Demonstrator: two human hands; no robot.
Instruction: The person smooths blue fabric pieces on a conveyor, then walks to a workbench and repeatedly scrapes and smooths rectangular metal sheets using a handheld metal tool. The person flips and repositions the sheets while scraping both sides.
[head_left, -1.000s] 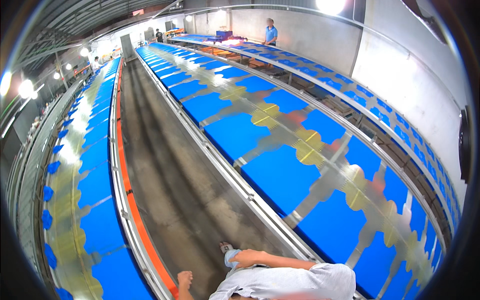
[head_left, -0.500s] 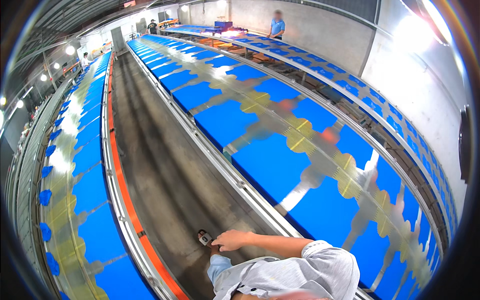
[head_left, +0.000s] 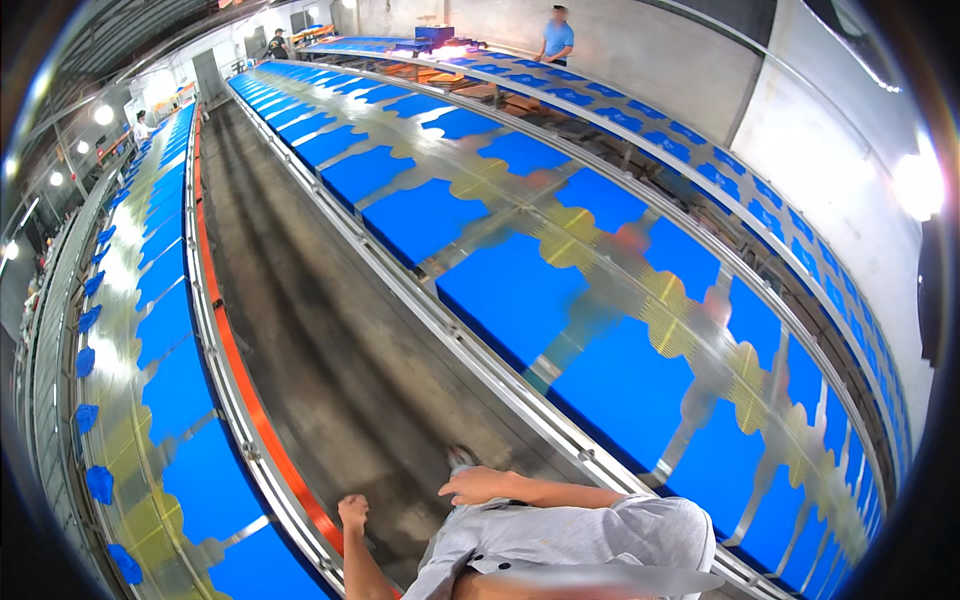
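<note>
My left hand is raised over the aisle beside the orange-edged rail of the left table. Its fingers are curled in, and I see nothing in them. In front of my body hangs my right hand, fingers loosely bent and a little apart, holding nothing. It touches neither table. Blue flat fabric pieces lie in rows along the long table to my right. More blue pieces line the left table.
A concrete aisle runs between the tables, bordered by metal rails and an orange strip. A person in a blue shirt stands by the far right table, near a blue machine. Others are farther back.
My left hand has come into view at the lower left. The tables have shifted in the picture as I move along the aisle. My right hand stays in front of me.
</note>
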